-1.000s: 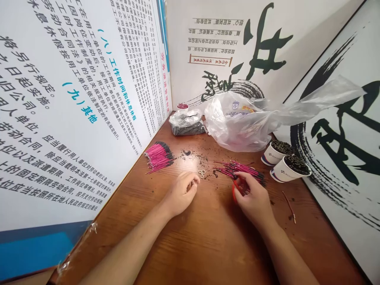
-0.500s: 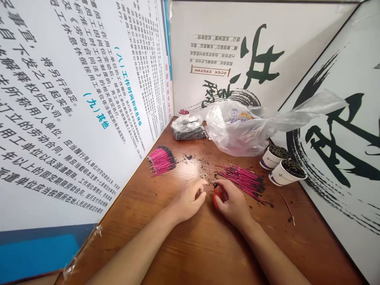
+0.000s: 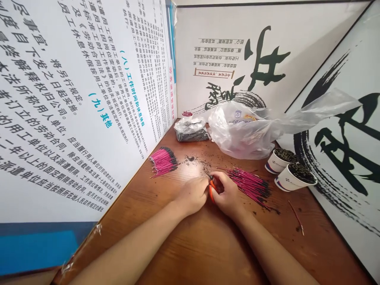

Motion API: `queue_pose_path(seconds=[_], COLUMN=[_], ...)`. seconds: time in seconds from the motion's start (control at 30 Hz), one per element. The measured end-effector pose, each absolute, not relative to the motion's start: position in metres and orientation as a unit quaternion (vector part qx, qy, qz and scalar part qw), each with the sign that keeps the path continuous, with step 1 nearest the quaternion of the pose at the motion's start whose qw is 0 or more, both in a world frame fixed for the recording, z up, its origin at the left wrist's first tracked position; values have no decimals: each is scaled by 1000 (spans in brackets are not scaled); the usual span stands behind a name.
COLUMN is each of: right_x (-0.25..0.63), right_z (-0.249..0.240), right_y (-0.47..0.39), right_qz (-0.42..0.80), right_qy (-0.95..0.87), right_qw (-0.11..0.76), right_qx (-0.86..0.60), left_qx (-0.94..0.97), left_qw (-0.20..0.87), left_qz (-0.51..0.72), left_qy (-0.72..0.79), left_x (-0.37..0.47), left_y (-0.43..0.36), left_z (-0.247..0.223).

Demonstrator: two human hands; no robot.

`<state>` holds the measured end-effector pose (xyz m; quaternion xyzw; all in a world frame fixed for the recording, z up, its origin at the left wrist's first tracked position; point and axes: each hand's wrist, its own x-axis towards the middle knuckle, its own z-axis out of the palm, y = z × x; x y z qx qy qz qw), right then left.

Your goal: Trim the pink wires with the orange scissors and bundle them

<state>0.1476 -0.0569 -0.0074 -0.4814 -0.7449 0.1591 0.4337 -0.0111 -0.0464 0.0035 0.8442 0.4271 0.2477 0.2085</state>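
Observation:
Near the middle of the table, my right hand (image 3: 226,193) is wrapped around small red-handled cutters (image 3: 211,189), whose dark, thin tips point away from me. Close against the cutters is my left hand (image 3: 192,194), its fingers pinched together. Whatever it holds is hidden behind the fingers. Just right of my right hand lies a loose pile of red wires with black ends (image 3: 251,184). A neater fan of red wires (image 3: 163,161) is spread on the left side of the table.
Two paper cups (image 3: 293,178) filled with dark small pieces stand at the right. A clear plastic bag (image 3: 240,134) and a wrapped black bundle (image 3: 191,132) sit at the back. Dark crumbs (image 3: 191,159) dot the table, with a single wire (image 3: 296,217) at right. Printed panels enclose it.
My left hand has moved right, up against the cutters, and its fingers have closed more. The small pale coil at its fingertips is now out of sight. The view has shifted slightly.

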Motion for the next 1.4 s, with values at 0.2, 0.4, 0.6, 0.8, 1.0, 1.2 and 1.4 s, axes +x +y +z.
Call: queue_pose_path(seconds=[0.2, 0.4, 0.6, 0.8, 1.0, 1.2, 1.4], right_x=[153, 156, 155, 150, 148, 148, 148], right_z=[-13, -14, -14, -8, -5, -8, -5], right_y=[-46, -44, -46, -53, -57, -56, -58], right_qz=[156, 163, 151, 127, 122, 166, 164], right_qy=[-688, -694, -689, -686, -708, -667, -669], right_qw=[465, 459, 476, 500, 499, 527, 534], right_qx=[-535, -530, -524, -513, -485, -499, -489], left_qx=[838, 850, 876, 885, 860, 841, 846], left_qw=[162, 151, 101, 129, 159, 168, 173], left_qz=[258, 246, 239, 230, 227, 268, 277], left_qy=[454, 441, 406, 383, 429, 439, 421], left_x=[-17, -17, -18, -16, -15, -15, -15], left_y=[-17, -12, -16, -20, -20, -21, -18], left_z=[3, 1, 4, 6, 4, 4, 3])
